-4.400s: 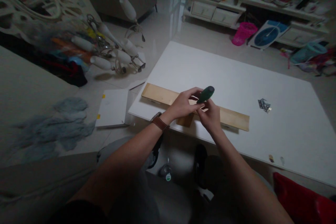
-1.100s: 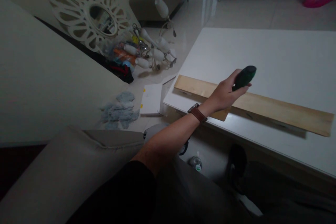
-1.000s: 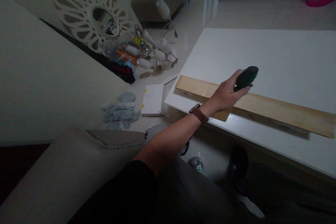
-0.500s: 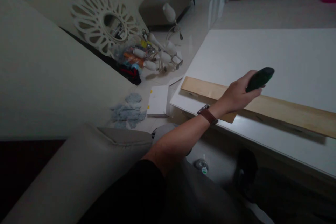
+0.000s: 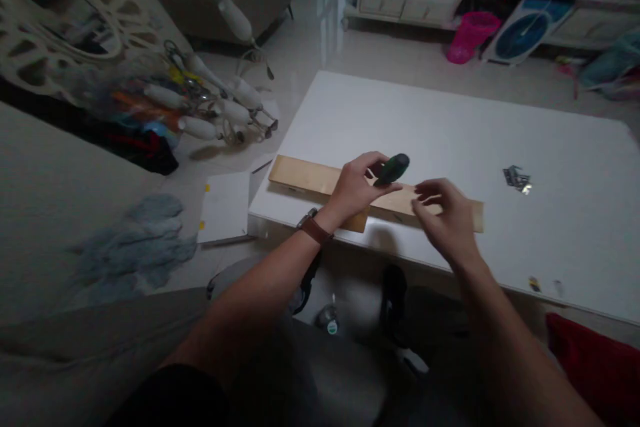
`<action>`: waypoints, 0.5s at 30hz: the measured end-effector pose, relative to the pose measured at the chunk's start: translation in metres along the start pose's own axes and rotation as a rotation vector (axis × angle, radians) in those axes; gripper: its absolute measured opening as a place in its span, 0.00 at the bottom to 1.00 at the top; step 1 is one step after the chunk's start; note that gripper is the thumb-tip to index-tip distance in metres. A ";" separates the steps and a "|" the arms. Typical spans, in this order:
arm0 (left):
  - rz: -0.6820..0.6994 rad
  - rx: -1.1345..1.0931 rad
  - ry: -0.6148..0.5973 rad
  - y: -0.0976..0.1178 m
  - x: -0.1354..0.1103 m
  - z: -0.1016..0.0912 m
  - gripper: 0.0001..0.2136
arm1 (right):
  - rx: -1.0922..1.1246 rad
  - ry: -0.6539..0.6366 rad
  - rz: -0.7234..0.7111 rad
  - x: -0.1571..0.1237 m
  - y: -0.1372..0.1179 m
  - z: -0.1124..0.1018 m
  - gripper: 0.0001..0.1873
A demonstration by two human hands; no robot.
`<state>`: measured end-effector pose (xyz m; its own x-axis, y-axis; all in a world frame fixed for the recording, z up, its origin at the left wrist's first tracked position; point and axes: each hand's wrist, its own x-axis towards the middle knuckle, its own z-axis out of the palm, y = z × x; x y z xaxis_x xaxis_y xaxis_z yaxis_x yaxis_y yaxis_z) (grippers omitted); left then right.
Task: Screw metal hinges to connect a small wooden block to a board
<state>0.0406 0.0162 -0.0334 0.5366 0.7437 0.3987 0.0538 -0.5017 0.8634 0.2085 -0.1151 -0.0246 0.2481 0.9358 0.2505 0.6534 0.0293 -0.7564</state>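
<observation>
In my left hand point(image 5: 354, 188), with a brown-strapped watch on its wrist, is a tool with a dark green handle point(image 5: 393, 169), shaped like a screwdriver's; its lower end is hidden. That hand is above a long, pale wooden board point(image 5: 305, 177), which lies along the near edge of a white table point(image 5: 400, 113). Beneath the board, a short brown wooden piece point(image 5: 357, 221) sticks out toward me. My right hand point(image 5: 445, 213) hovers over the board's right part, fingers curved and apart, nothing visible between them.
Small metal parts point(image 5: 517, 179) rest on the table at right, and small items point(image 5: 535, 283) near its front edge. Left of the table are a white flat box point(image 5: 225, 207), grey cloths point(image 5: 140, 240) and a lamp with several white shades point(image 5: 235, 20). Red fabric point(image 5: 595, 367) lies at lower right.
My view has swung right, so the board's right end and more of the table show. My right hand has come into view over the board. My left hand still grips the green handle.
</observation>
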 end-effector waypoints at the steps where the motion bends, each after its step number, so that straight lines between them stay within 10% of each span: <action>1: 0.000 -0.001 -0.006 0.002 0.000 -0.001 0.15 | -0.001 -0.038 0.014 0.001 0.001 0.002 0.14; 15: 0.033 -0.022 -0.026 0.001 0.005 -0.002 0.14 | -0.101 -0.082 0.030 0.030 0.003 0.069 0.09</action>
<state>0.0418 0.0201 -0.0295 0.5596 0.7151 0.4189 0.0171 -0.5153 0.8568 0.1691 -0.0625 -0.0608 0.2121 0.9613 0.1756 0.7162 -0.0306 -0.6972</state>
